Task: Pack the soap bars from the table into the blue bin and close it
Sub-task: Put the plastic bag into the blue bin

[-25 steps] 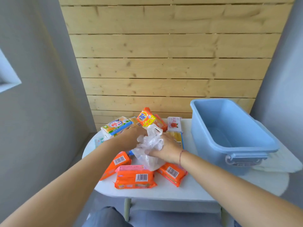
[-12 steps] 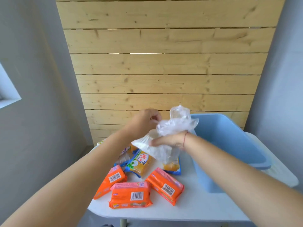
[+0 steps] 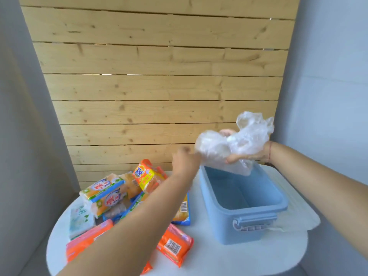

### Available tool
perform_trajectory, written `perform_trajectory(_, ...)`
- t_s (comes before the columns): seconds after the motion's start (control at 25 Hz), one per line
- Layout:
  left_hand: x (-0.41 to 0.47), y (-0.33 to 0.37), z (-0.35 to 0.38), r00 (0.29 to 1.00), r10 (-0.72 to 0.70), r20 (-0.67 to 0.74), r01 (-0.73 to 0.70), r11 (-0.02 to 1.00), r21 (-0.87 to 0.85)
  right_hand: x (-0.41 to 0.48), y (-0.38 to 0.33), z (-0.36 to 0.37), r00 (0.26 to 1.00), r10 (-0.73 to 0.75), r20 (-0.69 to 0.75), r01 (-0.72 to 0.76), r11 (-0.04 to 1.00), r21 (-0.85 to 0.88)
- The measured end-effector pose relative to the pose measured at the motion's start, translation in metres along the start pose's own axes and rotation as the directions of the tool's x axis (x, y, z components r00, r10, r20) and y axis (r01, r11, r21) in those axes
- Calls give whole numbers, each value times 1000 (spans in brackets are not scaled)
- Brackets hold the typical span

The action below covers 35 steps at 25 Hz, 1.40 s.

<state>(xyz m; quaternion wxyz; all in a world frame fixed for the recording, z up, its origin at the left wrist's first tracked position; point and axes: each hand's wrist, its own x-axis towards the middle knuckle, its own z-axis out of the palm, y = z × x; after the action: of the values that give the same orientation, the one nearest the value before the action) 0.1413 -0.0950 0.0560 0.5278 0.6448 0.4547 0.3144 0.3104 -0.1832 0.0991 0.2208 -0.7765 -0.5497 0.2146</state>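
My right hand (image 3: 247,155) grips a crumpled clear plastic bag (image 3: 235,144) with pale round soap inside, held above the far end of the open blue bin (image 3: 258,226). The bin looks empty. My left hand (image 3: 185,162) is blurred beside the bag's left edge, fingers curled; whether it touches the bag is unclear. Wrapped soap bars lie in a heap on the left of the white table (image 3: 219,261): an orange Tide pack (image 3: 146,175), yellow-and-blue packs (image 3: 105,194), orange packs (image 3: 175,246), and a pale green box (image 3: 80,221).
A white lid or cloth (image 3: 294,222) lies under and to the right of the bin. A wooden plank wall (image 3: 155,86) stands behind the table, with grey walls on both sides. The round table's front edge is near me.
Both hands lifted the plastic bag off the soap pile and carried it right, over the bin. My left hand has slipped back from the bag's left side.
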Motion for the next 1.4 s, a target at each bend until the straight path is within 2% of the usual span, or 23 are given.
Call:
perform_trajectory(0.08,-9,-17,20,962,-171,211,156,984,86,1,16,8,996,44,82,-36,994,-99)
perform_trajectory(0.2,-9,-30,37,914,-256,315,237,967,96,11,34,16,983,143,116,-149,988,38)
perform_trajectory(0.28,-4,-36,41,906,-263,332,250,965,83,20,40,14,982,159,101,-162,987,16)
perform_trajectory(0.4,-8,-40,35,892,-254,374,251,966,59,37,40,15,979,170,112,-147,970,-192)
perform_trajectory(0.56,-25,-47,20,881,-191,433,226,974,-30,59,34,47,963,218,158,-109,852,-513)
perform_trajectory(0.64,-30,-51,14,895,-163,415,207,976,-63,65,35,68,964,189,187,-47,814,-580)
perform_trajectory(0.84,-31,-57,2,895,-166,415,220,972,-85,69,42,96,961,125,246,14,869,-495)
perform_trajectory(1.0,-31,-58,1,902,-172,395,231,967,-106,71,52,101,973,25,229,114,810,-575)
perform_trajectory(1.08,-32,-57,1,905,-167,392,232,965,-124,64,47,97,987,-127,98,161,777,-608)
perform_trajectory(1.16,-33,-57,1,908,-170,384,239,961,-140,51,38,96,961,-257,-103,170,840,-515)
perform_trajectory(1.2,-33,-57,1,909,-171,379,241,959,-147,46,35,96,945,-250,-212,150,904,-400)
perform_trajectory(1.28,-34,-58,2,911,-172,374,244,957,-154,43,34,100,940,-167,-298,116,977,-181)
perform_trajectory(1.32,-34,-58,3,912,-171,372,243,957,-157,43,35,102,953,-156,-258,122,982,-145)
perform_trajectory(1.36,-34,-58,3,914,-168,369,240,958,-158,44,37,105,978,-149,-148,124,978,-166)
perform_trajectory(1.4,-35,-58,2,915,-165,367,237,958,-160,46,38,109,993,-120,17,119,951,-285)
